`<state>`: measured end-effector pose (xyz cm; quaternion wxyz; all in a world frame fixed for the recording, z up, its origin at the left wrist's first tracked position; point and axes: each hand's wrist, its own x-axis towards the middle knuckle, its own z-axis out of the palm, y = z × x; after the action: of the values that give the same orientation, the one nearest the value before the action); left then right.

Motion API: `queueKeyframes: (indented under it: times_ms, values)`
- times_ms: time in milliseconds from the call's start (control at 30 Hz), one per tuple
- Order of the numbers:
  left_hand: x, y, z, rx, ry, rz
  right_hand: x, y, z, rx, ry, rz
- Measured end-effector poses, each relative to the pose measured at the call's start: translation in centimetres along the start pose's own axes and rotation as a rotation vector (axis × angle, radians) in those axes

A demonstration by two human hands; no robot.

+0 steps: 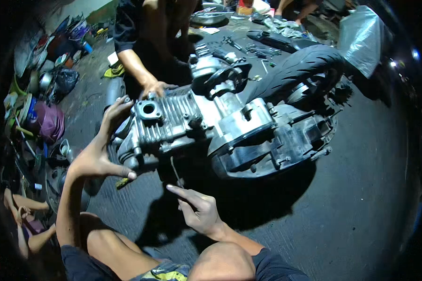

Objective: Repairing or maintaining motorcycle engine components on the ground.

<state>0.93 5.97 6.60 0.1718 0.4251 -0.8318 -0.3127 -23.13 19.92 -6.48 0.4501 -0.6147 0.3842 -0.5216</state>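
A grey metal motorcycle engine (171, 117) with a finned cylinder lies in front of me, joined to a dark-edged transmission case (253, 145) and a black rear tyre (297, 70). My left hand (101, 157) wraps round the engine's left end, fingers over its top and thumb at the lower edge. Below the engine, my right hand (199, 210) has its index finger stretched out and the other fingers bent; nothing shows in it. Its fingertip is near a thin hanging rod or hose (176, 171). Across from me, a co-worker's hand (155, 88) touches the engine's far side.
Bags and assorted clutter line the left side, including a purple bag (49, 121). Tools (237, 44) and a metal basin (211, 15) lie beyond the engine. A plastic-covered object (361, 40) stands at the far right. Another person's legs (30, 206) show at lower left.
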Motion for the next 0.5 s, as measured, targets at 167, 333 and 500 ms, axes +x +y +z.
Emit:
queueKeyframes:
  times_ms: [167, 333, 500]
  values:
    - [0.4, -0.3, 0.2, -0.068, -0.002, 0.048, 0.6, 1.6, 0.0, 0.054, -0.032, 0.196]
    - [0.1, 0.0, 0.0, -0.066, -0.004, 0.042, -0.3, 1.3, 0.3, -0.019, -0.001, 0.276]
    - [0.2, -0.2, 0.2, -0.078, 0.009, 0.048, 0.4, 1.4, -0.2, 0.021, 0.118, -0.028]
